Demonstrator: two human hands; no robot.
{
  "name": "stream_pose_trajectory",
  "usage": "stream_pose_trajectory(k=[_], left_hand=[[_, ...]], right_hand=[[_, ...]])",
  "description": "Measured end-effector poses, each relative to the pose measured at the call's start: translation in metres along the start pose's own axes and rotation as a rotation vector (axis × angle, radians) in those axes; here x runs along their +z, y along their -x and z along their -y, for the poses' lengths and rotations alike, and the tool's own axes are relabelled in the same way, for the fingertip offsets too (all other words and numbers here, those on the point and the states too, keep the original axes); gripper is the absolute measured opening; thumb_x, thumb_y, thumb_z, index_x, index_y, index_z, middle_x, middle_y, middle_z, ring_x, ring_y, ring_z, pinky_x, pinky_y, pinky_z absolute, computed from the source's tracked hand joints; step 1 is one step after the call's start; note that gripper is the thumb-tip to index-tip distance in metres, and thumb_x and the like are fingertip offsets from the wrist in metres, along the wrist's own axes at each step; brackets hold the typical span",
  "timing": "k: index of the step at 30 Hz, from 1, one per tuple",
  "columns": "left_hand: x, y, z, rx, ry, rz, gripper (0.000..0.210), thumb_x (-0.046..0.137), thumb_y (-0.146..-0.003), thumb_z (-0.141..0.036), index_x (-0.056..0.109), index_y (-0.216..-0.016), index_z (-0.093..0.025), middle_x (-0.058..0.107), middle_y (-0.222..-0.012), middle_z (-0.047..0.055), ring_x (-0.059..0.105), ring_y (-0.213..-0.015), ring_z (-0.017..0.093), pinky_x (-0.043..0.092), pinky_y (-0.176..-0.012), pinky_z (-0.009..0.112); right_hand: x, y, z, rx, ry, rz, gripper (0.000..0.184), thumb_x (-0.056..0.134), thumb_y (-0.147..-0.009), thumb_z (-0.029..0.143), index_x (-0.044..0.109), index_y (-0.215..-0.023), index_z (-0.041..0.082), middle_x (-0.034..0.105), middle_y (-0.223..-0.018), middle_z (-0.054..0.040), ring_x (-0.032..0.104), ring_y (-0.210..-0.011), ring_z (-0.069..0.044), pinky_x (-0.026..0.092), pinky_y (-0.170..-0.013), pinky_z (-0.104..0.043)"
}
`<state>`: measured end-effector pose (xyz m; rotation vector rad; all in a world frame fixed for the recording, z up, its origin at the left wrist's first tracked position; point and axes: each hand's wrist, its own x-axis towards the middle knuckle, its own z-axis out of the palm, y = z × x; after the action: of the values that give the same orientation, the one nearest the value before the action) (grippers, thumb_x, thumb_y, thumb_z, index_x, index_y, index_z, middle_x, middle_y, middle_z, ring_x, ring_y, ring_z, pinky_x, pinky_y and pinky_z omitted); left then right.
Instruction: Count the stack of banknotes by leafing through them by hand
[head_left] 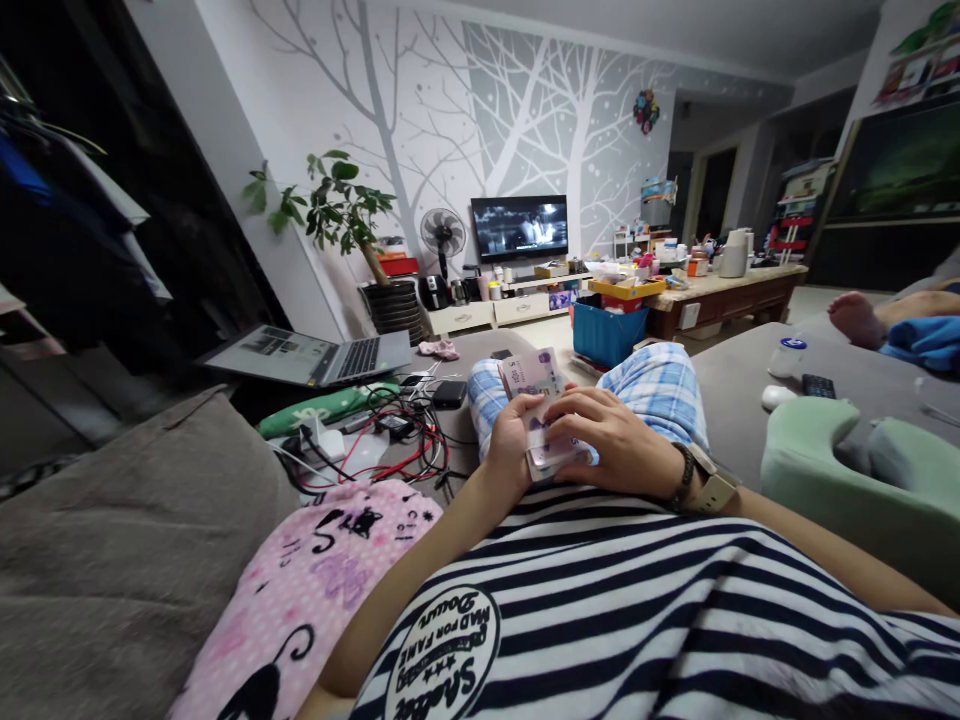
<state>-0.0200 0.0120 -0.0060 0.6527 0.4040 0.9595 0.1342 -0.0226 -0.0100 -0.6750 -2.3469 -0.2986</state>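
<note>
A stack of purplish banknotes (534,378) is held above my lap, its long side running away from me. My left hand (511,440) grips the stack along its left edge, thumb lying on top. Over the right side of the notes, my right hand (611,435) has its bent fingers on the top face and its thumb near the lower edge. A watch (712,482) and a dark bracelet circle the right wrist. Below the notes are blue plaid trousers (664,385). How the fingers lie under the stack is hidden.
Left of me are a laptop (360,355), tangled cables (420,440), a black box-shaped device (448,394) and a pink blanket (330,560). A green neck pillow (847,480), white mouse (778,397) and small jar (787,357) lie right. Another person's foot (853,322) shows far right.
</note>
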Motion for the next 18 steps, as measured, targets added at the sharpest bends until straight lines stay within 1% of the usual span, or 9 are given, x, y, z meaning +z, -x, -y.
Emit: stream_pose_trajectory(k=[4,10,14,16,18], left_hand=[[-0.0013,-0.0014,0.0006,0.003,-0.005,-0.006,0.045,0.05,-0.068,-0.022,0.064,-0.11,-0.013,0.069,-0.082,0.009,0.068,-0.075,0.026,0.058,-0.073,0.044],[-0.0048,-0.0037,0.0025,0.005,-0.024,0.032,0.043,0.052,-0.069,-0.024,0.065,-0.108,-0.014,0.069,-0.085,0.01,0.068,-0.081,0.027,0.057,-0.077,0.045],[-0.005,-0.0026,0.0025,-0.002,-0.031,0.036,0.041,0.053,-0.069,-0.025,0.066,-0.107,-0.013,0.069,-0.087,0.01,0.068,-0.082,0.027,0.056,-0.079,0.046],[-0.005,-0.0026,0.0025,-0.006,-0.028,0.035,0.041,0.053,-0.069,-0.024,0.066,-0.107,-0.013,0.069,-0.087,0.01,0.068,-0.08,0.027,0.056,-0.078,0.047],[-0.0051,-0.003,0.0029,0.004,-0.022,0.037,0.041,0.052,-0.069,-0.023,0.066,-0.107,-0.013,0.069,-0.087,0.01,0.069,-0.079,0.027,0.057,-0.077,0.047]], right_hand=[[0.0013,-0.0001,0.0007,0.008,0.001,-0.014,0.03,0.067,-0.084,0.039,0.061,-0.108,0.022,0.061,-0.121,-0.0095,0.051,-0.116,-0.026,0.039,-0.102,-0.046],[0.0016,0.0005,0.0009,0.003,0.013,0.003,0.035,0.072,-0.079,0.038,0.061,-0.108,0.023,0.06,-0.123,-0.0092,0.051,-0.117,-0.026,0.039,-0.102,-0.045],[0.0033,0.0012,0.0001,0.019,0.034,-0.028,0.033,0.072,-0.08,0.038,0.061,-0.108,0.024,0.06,-0.123,-0.0091,0.051,-0.117,-0.027,0.04,-0.101,-0.045],[0.0035,0.0014,0.0,0.018,0.04,-0.034,0.034,0.071,-0.08,0.039,0.06,-0.108,0.024,0.06,-0.123,-0.0092,0.051,-0.117,-0.027,0.039,-0.101,-0.045],[0.0032,0.0014,0.0001,0.006,0.041,-0.022,0.039,0.073,-0.078,0.043,0.06,-0.109,0.023,0.06,-0.124,-0.0098,0.051,-0.118,-0.028,0.039,-0.101,-0.046]])
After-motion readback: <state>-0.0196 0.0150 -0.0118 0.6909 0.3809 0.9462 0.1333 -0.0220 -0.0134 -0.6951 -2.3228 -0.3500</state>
